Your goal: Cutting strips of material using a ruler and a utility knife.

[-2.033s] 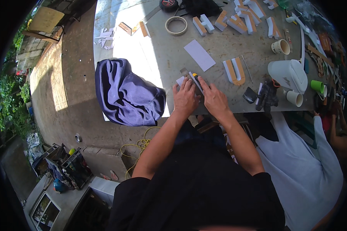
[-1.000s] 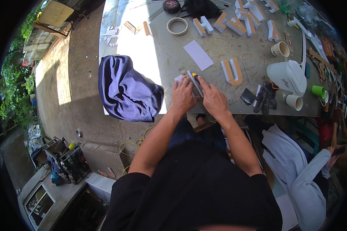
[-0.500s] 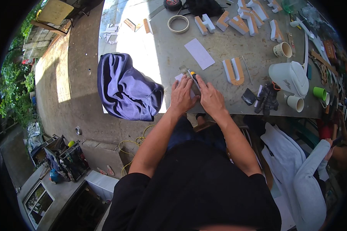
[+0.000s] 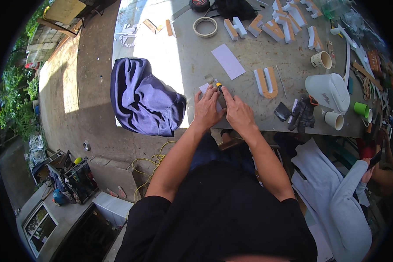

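Observation:
My left hand (image 4: 207,109) lies with its fingers stretched forward, pressing on a narrow grey metal strip (image 4: 209,78) and a small white sheet (image 4: 204,87). Between the hands, a utility knife (image 4: 218,84) with a yellow part near its front slants forward over the strip. My right hand (image 4: 239,112) is closed on the knife's rear, its index finger extended along the handle. The blade tip is too small to make out. Just beyond, a white rectangular sheet (image 4: 228,61) lies flat on the grey table (image 4: 187,56).
Left of my hands lies a crumpled purple-blue cloth (image 4: 146,98). A U-shaped white-and-tan piece (image 4: 266,83), black glove (image 4: 303,114), white pitcher (image 4: 327,92) and cups (image 4: 334,120) stand to the right. Tape roll (image 4: 205,27) and cut letters (image 4: 273,30) lie farther back. Another person's grey sleeve (image 4: 351,192) is at lower right.
My view has shifted slightly, so the table things sit a little farther right. Both hands keep nearly the same pose. The other person's arm at lower right has moved slightly.

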Motion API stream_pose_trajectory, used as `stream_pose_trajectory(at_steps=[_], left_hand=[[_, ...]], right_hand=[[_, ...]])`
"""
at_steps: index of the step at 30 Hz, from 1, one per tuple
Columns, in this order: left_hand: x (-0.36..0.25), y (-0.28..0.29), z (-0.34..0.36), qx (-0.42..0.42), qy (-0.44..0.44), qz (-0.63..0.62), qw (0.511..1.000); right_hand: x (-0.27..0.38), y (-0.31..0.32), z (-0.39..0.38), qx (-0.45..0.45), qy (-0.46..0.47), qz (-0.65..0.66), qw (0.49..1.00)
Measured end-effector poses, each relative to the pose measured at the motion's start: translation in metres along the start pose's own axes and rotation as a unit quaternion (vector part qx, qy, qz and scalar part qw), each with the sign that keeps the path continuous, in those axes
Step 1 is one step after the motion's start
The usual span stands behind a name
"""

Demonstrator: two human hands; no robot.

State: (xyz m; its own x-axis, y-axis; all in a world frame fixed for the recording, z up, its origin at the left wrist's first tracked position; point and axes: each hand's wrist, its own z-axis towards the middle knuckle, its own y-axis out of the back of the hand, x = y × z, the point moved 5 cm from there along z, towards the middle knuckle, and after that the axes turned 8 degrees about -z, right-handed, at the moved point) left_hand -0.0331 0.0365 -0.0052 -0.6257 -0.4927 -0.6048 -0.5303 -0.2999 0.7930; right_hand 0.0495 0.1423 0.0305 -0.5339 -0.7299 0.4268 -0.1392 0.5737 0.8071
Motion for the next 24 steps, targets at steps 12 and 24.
stream_pose_trajectory(at_steps=[12, 24], left_hand=[[0.000, -0.001, 0.002, -0.008, -0.007, 0.023, 1.000], [0.000, -0.003, 0.001, -0.013, -0.002, 0.028, 1.000]], right_hand=[[0.005, 0.002, 0.005, 0.004, 0.004, -0.058, 0.998], [0.010, 0.006, 0.003, -0.011, 0.033, -0.081, 0.996]])
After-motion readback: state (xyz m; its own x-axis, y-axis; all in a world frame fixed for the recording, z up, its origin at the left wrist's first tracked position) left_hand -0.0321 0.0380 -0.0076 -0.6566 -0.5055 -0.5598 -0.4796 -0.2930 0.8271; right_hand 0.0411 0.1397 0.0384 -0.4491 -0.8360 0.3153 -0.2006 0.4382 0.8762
